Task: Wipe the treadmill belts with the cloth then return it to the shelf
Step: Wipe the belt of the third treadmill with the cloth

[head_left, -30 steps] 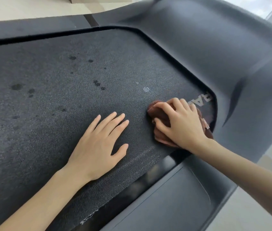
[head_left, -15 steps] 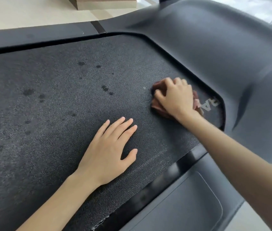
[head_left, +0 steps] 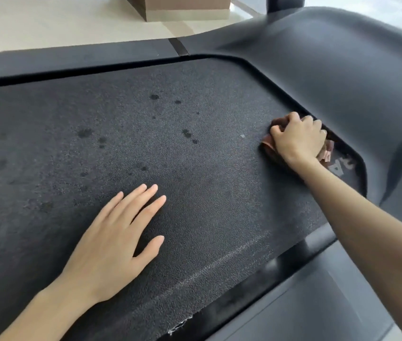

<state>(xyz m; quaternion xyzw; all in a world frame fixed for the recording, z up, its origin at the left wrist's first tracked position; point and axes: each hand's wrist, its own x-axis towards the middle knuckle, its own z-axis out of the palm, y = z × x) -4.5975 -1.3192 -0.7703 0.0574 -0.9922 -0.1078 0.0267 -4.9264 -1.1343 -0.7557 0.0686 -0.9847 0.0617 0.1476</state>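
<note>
The right hand (head_left: 298,139) grips the bunched cloth (head_left: 269,146) against the belt's (head_left: 195,193) far corner, likely for scrubbing pressure; the left hand (head_left: 116,237) lies spread on the belt, bracing.

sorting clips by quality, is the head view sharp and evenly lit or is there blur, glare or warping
Head view: the belt grain is crisp mid-frame, the glossy side rail at lower right smears with blur; wide-angle bends the belt's far edge; soft sheen on the motor cover, floor bright, no hard shadows.
</note>
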